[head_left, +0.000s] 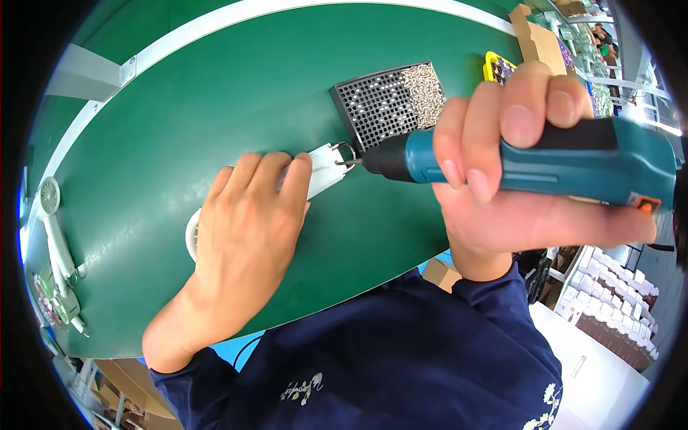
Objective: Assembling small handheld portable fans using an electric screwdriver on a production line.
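My left hand [251, 215] presses a white handheld fan [324, 172] onto the green table, fingers wrapped over its handle. Part of the fan's round head shows to the left of the hand; the middle is hidden under my fingers. A metal ring hangs at the handle's right end. My right hand [494, 172] grips a teal and black electric screwdriver [552, 161], held level and pointing left. Its thin bit meets the end of the fan's handle beside the ring. Just beyond the bit lies a black screw tray [380, 107], with many small silver screws heaped at its right side.
Another white fan [51, 208] lies at the table's far left, with more white parts [68, 304] nearer me. A yellow bin [491, 66] and an opened cardboard box [537, 43] stand at the back right. White boxes [616, 294] are stacked on the right, beyond the green table [236, 93].
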`<move>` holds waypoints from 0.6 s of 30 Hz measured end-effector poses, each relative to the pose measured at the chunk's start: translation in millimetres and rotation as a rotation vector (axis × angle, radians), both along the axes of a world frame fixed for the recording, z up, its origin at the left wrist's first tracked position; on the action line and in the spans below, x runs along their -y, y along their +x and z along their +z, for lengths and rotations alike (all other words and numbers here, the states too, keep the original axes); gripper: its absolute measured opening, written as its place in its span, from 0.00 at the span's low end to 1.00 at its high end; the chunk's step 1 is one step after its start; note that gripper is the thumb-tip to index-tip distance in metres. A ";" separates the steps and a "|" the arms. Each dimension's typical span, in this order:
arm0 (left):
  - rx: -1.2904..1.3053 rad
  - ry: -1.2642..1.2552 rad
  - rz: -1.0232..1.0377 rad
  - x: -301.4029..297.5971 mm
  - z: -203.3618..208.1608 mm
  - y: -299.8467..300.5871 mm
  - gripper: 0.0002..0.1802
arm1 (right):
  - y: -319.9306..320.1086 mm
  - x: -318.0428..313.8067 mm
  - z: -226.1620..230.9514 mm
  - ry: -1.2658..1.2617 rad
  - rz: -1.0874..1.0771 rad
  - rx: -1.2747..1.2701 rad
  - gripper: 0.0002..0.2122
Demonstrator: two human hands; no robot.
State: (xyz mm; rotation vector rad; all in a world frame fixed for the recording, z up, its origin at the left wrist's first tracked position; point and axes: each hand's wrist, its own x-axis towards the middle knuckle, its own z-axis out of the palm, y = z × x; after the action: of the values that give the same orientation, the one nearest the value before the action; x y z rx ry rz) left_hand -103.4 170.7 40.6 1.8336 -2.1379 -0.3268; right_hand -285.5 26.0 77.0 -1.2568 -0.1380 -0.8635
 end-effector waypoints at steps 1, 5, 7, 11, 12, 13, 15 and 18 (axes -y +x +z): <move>0.002 -0.003 -0.002 0.1 -0.8 -0.1 0.20 | 0.6 1.8 -2.2 0.026 0.000 0.024 0.44; 0.005 -0.002 0.004 -0.1 0.2 -0.5 0.19 | 4.3 3.8 -12.7 0.005 -0.049 0.056 0.46; 0.010 0.002 0.001 0.6 0.5 -0.2 0.19 | 4.8 5.7 -13.9 0.004 -0.044 0.054 0.46; 0.010 -0.017 0.011 -1.6 -0.5 0.5 0.20 | 6.9 2.0 -11.1 0.013 -0.064 0.088 0.45; -0.018 0.006 0.019 -1.4 0.8 0.4 0.21 | 6.2 0.5 -10.1 0.013 -0.062 0.090 0.45; -0.047 0.029 0.026 -1.1 2.4 0.1 0.22 | 4.6 -1.5 -8.5 0.033 -0.104 0.091 0.43; -0.108 -0.027 0.046 2.0 8.4 0.6 0.21 | 5.7 -6.0 -5.7 0.057 -0.131 0.110 0.41; -0.259 -0.101 0.029 6.5 12.1 0.3 0.17 | 0.8 -13.5 2.9 0.249 -0.166 0.118 0.33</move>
State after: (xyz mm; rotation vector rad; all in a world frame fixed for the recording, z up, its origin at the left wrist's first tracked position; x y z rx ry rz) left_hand -103.1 164.2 52.7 1.6646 -1.9151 -0.4172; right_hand -284.7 39.4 80.0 -0.9945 -0.0182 -1.0647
